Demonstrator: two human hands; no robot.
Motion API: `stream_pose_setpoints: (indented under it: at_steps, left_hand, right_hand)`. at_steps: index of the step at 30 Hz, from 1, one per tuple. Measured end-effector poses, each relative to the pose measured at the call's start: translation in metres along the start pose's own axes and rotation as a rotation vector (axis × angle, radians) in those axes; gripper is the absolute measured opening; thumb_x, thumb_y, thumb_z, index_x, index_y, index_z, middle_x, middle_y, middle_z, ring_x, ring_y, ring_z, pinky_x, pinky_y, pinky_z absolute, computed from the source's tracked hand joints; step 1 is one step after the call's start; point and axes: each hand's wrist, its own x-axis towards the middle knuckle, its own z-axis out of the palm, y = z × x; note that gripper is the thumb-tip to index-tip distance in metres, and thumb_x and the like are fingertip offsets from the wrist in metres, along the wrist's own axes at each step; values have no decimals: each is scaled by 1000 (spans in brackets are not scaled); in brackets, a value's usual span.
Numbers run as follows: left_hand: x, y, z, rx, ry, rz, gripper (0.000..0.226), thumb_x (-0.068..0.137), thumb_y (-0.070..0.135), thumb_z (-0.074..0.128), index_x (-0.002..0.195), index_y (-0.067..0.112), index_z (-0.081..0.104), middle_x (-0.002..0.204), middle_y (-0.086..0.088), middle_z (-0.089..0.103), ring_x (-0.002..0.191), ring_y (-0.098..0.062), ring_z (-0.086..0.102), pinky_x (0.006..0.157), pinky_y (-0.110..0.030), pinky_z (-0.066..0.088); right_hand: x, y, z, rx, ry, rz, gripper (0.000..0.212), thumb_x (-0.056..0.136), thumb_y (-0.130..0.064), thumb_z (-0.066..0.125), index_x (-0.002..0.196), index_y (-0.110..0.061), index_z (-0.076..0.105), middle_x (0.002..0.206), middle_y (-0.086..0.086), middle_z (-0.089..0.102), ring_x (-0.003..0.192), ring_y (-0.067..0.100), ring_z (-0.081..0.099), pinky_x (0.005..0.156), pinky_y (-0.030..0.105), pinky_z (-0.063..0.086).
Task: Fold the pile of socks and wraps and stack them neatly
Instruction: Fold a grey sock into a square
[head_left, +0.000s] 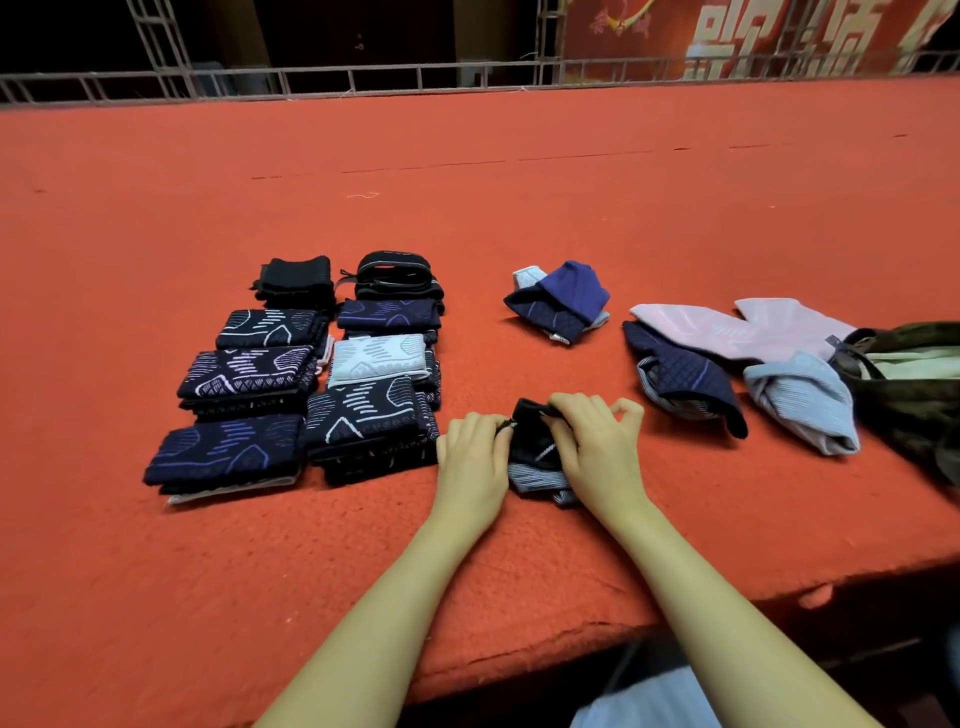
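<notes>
A small dark sock (532, 449) with a grey striped part lies on the red carpeted surface (467, 218) in front of me. My left hand (475, 457) pinches its left edge. My right hand (597, 444) grips its top right, fingers curled over the fabric. To the left stand neat stacks of folded dark patterned socks (244, 364), one topped by a white folded sock (376, 358). Unfolded pieces lie to the right: a blue and navy bundle (563, 301), a navy quilted sock (685, 379), pink socks (737, 327) and a light blue sock (802, 400).
A dark olive bag (909, 374) sits at the right edge of the carpet. Black folded wraps (296, 280) and a black strap bundle (397, 273) lie behind the stacks. The carpet's front edge (675, 613) drops off near me. A metal truss rail (363, 78) borders the far side.
</notes>
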Motion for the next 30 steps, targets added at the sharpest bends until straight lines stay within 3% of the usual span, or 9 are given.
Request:
stream_pose_setpoints:
  at_steps: [7, 14, 18, 23, 27, 30]
  left_hand:
    - [-1, 0, 3, 165, 80, 66, 32, 92, 33, 40, 71, 13, 54, 72, -2, 52, 66, -26, 52, 64, -33, 27]
    - [-4, 2, 2, 183, 187, 163, 31, 89, 31, 46, 71, 11, 61, 91, -3, 54, 80, -16, 43, 73, -32, 26]
    - [-6, 3, 0, 162, 248, 226, 31, 89, 29, 47, 70, 9, 62, 100, 1, 40, 87, -18, 43, 76, -33, 26]
    - [-8, 3, -3, 196, 315, 237, 31, 88, 28, 49, 69, 9, 63, 103, 0, 40, 90, -20, 43, 77, -34, 28]
    - [-7, 2, -1, 237, 315, 203, 28, 88, 29, 50, 74, 9, 63, 103, -8, 53, 90, -23, 44, 76, -34, 30]
    - [-5, 7, 1, 220, 265, 174, 24, 86, 26, 47, 102, 13, 59, 111, -10, 58, 99, -21, 47, 82, -33, 32]
  right_hand:
    - [10, -1, -3, 21, 130, 250, 17, 90, -19, 49, 98, -17, 63, 83, -5, 65, 74, 15, 52, 70, 28, 14]
    - [27, 12, -4, -137, 125, 371, 9, 90, -19, 54, 90, -17, 63, 71, -2, 59, 74, 28, 55, 71, 34, 16]
    - [39, 21, -5, -137, 99, 481, 11, 94, -19, 55, 97, -15, 64, 75, 6, 61, 85, 30, 55, 77, 36, 19]
    - [49, 27, -1, -182, 88, 498, 15, 96, -22, 51, 100, -13, 64, 79, 11, 63, 87, 32, 53, 79, 38, 19]
    - [51, 28, 9, -201, 10, 533, 19, 97, -31, 49, 101, -18, 63, 82, 10, 64, 89, 31, 52, 79, 36, 18]
    - [45, 28, 13, -142, 14, 521, 18, 95, -36, 52, 98, -21, 63, 81, 3, 65, 87, 26, 54, 79, 35, 17]
